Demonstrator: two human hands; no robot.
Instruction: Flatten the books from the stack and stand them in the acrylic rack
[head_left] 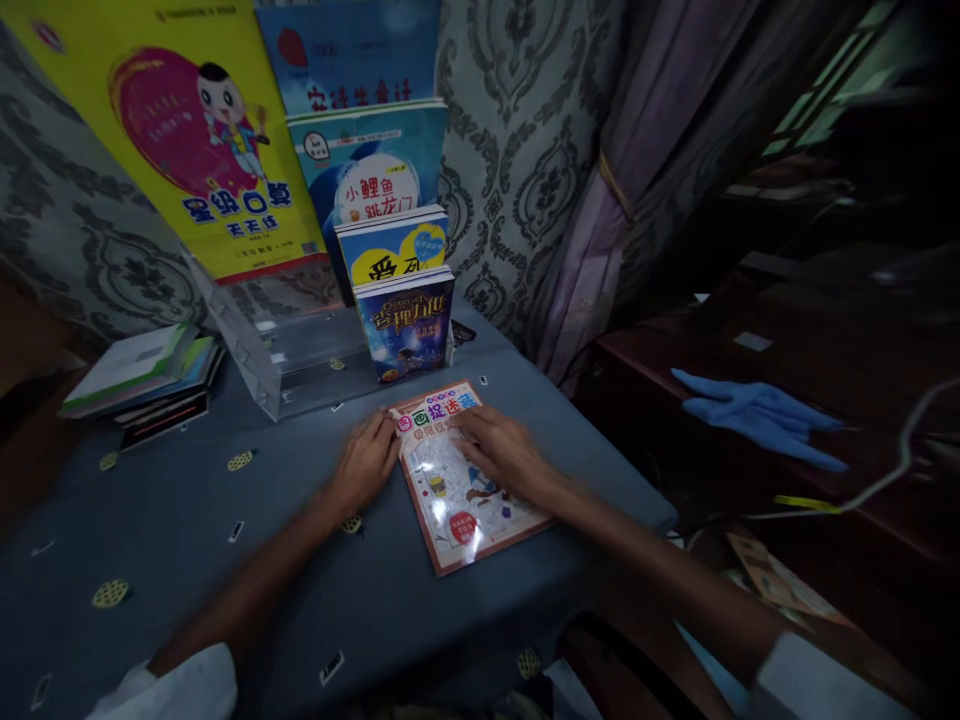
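Observation:
A children's picture book (442, 500) with Chinese lettering, a reddish-brown border and a shiny cover lies flat near the table's right edge. My left hand (369, 455) is at its upper left edge, fingers bent and closed at the corner. Across the upper right of the cover rests my right hand (504, 452), its fingers laid over the surface with the thumb apart. Part of the title and picture is hidden under it. Just behind, a dark blue book (409, 330) stands upright, foremost in a stepped row.
A clear acrylic stand (262, 375) holds a large yellow workbook (217, 150). Behind the dark blue book stand a yellow-and-blue book (390, 250) and a teal book (375, 165). Stacked books (142, 370) lie left. A blue glove (757, 415) lies on dark furniture right, near a pale cable (904, 450).

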